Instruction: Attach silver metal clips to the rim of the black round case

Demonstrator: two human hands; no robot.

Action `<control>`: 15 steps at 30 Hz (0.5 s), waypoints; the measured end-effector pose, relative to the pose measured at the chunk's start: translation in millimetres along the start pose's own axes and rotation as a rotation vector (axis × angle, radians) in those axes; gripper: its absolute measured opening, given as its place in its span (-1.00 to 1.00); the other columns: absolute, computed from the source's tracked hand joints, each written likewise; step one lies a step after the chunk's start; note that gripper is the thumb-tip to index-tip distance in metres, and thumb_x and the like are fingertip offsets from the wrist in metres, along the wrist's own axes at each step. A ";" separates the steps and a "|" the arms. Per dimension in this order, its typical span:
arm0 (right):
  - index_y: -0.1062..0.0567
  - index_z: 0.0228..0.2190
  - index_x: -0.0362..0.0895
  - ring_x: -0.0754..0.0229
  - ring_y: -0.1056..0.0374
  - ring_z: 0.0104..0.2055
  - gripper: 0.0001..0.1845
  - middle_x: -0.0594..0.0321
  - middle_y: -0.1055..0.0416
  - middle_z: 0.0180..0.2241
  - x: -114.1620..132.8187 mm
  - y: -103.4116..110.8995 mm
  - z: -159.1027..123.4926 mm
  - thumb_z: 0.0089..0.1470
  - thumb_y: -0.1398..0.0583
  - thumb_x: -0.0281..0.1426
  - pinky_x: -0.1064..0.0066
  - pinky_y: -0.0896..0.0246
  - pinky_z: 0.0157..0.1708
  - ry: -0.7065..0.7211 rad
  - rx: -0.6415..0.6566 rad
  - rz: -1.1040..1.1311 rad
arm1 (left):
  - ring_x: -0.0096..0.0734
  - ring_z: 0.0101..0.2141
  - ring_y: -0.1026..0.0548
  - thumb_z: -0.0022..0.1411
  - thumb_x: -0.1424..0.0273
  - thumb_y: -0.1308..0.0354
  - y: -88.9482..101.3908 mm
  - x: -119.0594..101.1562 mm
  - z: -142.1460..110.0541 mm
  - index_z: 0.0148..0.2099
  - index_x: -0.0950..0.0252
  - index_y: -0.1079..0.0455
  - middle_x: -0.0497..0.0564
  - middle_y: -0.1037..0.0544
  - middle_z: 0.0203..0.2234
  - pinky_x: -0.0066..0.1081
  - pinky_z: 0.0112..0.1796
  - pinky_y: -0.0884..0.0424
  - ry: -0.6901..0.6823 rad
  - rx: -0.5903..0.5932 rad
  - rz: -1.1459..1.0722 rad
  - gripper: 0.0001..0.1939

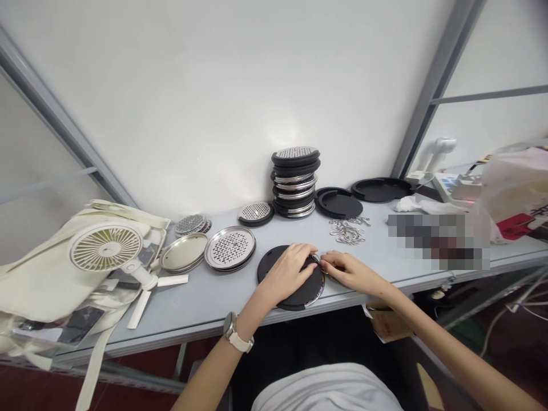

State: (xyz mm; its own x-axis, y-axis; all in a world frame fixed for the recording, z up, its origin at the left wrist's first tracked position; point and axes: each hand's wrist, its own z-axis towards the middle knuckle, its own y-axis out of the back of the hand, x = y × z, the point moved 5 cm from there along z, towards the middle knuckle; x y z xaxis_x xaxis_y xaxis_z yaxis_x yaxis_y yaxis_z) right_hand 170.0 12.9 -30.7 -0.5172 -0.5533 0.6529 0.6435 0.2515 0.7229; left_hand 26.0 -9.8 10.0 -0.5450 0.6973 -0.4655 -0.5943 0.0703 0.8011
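A round black disc (274, 258) lies near the table's front edge, a shiny rim showing at its lower right. My left hand (289, 268) rests over it, fingers stretched out and thumb apart, pressing on its top. At the disc's right edge my right hand (346, 271) is closed in a pinch. Between the two hands shows a bit of a small metal clip (317, 258), mostly covered by fingertips. A loose pile of metal clips (347, 231) lies just behind my right hand.
Behind stands a tall stack of black and silver discs (295, 182), with black trays (340, 202) to its right. Perforated metal plates (230, 247) and plain metal lids (186, 251) lie left. A white fan (106, 249) rests on a cream bag (38, 262); a plastic bag (518, 188) stands far right.
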 end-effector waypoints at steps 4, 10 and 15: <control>-0.22 -0.60 -0.12 0.25 -0.14 -0.50 -0.56 0.34 -0.17 -0.59 0.0 0.3 0.1 0.24 0.05 -0.18 0.44 -0.02 -0.47 0.003 -0.003 -0.002 | -0.26 -0.04 -0.36 0.33 0.44 0.00 -1.4 0.5 -0.6 0.02 0.25 -0.25 0.02 -0.45 -0.10 -0.26 -0.01 -0.31 0.000 0.007 0.027 -0.78; -0.20 -0.59 -0.12 0.25 -0.14 -0.50 -0.58 0.35 -0.16 -0.58 1.0 -0.1 -0.5 0.25 0.06 -0.21 0.43 -0.01 -0.46 0.014 -0.009 -0.026 | -0.27 -0.05 -0.36 0.35 0.44 0.04 -1.8 -1.0 0.3 0.03 0.24 -0.24 0.02 -0.46 -0.10 -0.25 -0.01 -0.29 -0.017 0.022 0.073 -0.78; -0.19 -0.59 -0.11 0.24 -0.14 -0.49 -0.58 0.34 -0.17 -0.58 1.1 -0.5 -0.8 0.26 0.06 -0.21 0.42 -0.02 -0.45 0.018 -0.017 -0.042 | -0.28 -0.07 -0.37 0.37 0.45 0.07 -1.6 -3.9 1.6 0.03 0.26 -0.25 0.03 -0.46 -0.12 -0.27 -0.03 -0.29 -0.053 0.039 0.122 -0.79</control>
State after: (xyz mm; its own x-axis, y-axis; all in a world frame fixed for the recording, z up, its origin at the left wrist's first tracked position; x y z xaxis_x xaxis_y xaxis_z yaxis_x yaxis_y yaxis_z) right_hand 169.5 11.5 -30.6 -0.5337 -0.5770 0.6182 0.6315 0.2144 0.7452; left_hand 29.9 -11.5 11.1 -0.5793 0.7387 -0.3445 -0.5015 0.0102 0.8651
